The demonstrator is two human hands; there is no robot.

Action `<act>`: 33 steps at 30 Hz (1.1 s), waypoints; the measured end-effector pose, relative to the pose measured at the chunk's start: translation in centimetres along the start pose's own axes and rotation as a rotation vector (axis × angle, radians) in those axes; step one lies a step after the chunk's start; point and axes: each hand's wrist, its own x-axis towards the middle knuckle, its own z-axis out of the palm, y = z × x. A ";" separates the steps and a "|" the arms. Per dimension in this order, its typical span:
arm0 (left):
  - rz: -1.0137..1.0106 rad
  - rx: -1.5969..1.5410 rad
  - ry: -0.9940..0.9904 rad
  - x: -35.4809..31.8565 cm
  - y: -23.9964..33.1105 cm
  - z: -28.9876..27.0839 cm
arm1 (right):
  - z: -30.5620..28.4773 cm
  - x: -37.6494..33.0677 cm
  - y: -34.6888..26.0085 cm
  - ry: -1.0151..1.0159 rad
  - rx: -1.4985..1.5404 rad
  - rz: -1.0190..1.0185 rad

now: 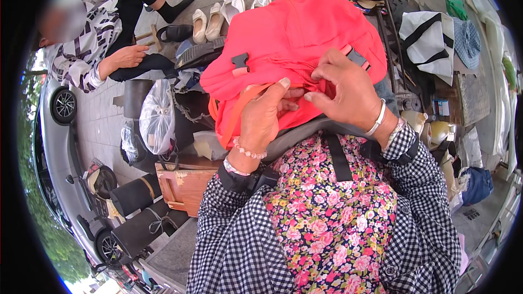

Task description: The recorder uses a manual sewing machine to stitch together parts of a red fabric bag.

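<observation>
A bright coral-pink backpack lies across my lap, with black buckles on its straps. My left hand is closed at its near side, with an orange strap running under the thumb and palm. Close beside it, my right hand is bent over the pink fabric, thumb and fingers pinched together. Whatever lies between those fingertips is too small or hidden to make out. One black buckle sits above my left hand; another buckle is partly behind my right hand.
At the upper left a person sits beside several shoes on the pavement. A clear plastic bag and a wooden box stand left of me. A white bag with black straps lies to the right. A grey car is parked far left.
</observation>
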 end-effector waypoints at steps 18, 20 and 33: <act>0.011 0.051 0.000 -1.2 0.6 0.3 | 1.4 -0.4 -0.5 0.016 0.197 0.048; 0.011 0.058 0.005 -1.3 0.7 0.4 | 1.4 -0.4 -0.4 0.018 0.201 0.046; -0.023 0.018 0.033 -0.8 0.3 0.3 | 1.2 -0.4 -0.6 0.029 0.203 0.010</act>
